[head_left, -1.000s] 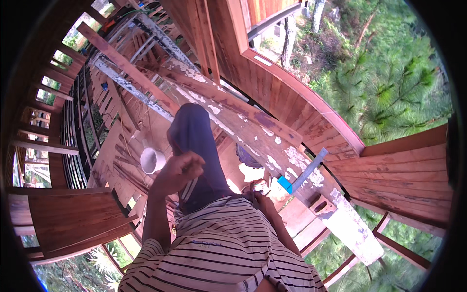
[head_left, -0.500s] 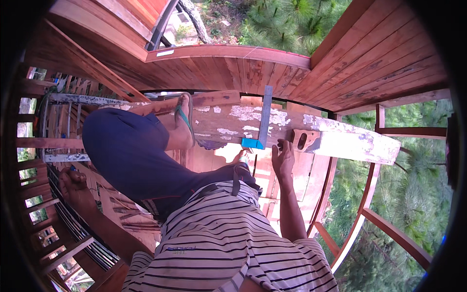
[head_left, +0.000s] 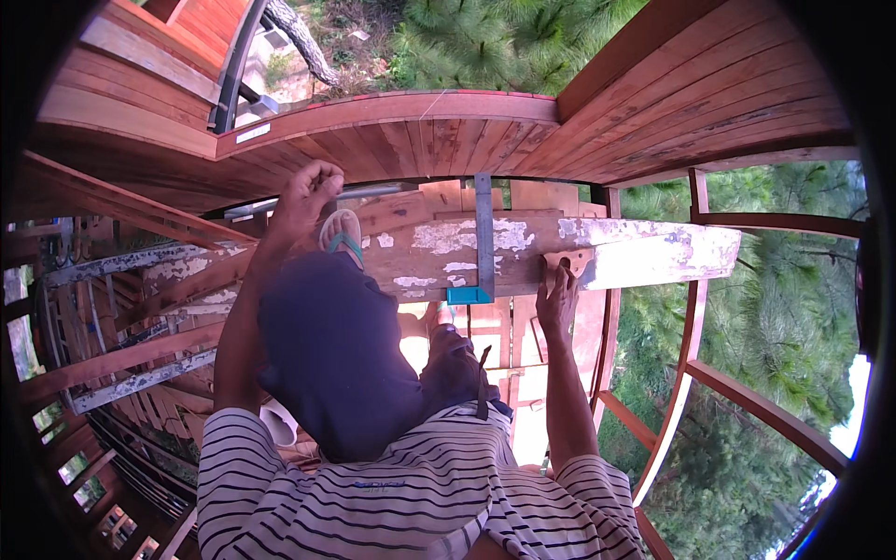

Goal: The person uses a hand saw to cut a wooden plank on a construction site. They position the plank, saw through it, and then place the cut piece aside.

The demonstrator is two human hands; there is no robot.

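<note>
A weathered plank (head_left: 523,233) with flaking white paint lies across the space before me, my sandaled foot (head_left: 343,233) resting on its left part. Across its middle sits a try square (head_left: 483,233) with a blue stock and metal blade. To the right lies a handsaw (head_left: 581,259) with a brown wooden handle; its blade blends into the bright glare. My right hand (head_left: 558,299) is at that handle, fingers curled onto the grip. My left hand (head_left: 313,191) is raised beside the foot, fingers curled closed; what they hold, if anything, is hidden.
A red-brown board wall (head_left: 373,145) rises beyond the plank. Metal and timber framing (head_left: 140,373) with gaps stands at left. On the right, wooden rails (head_left: 691,345) border trees below. A pale rounded object (head_left: 279,425) lies beside my knee.
My left hand has swung up from the lower left to beside my foot. My right hand has closed onto the saw handle. The view has shifted, and my bent knee appears farther right.
</note>
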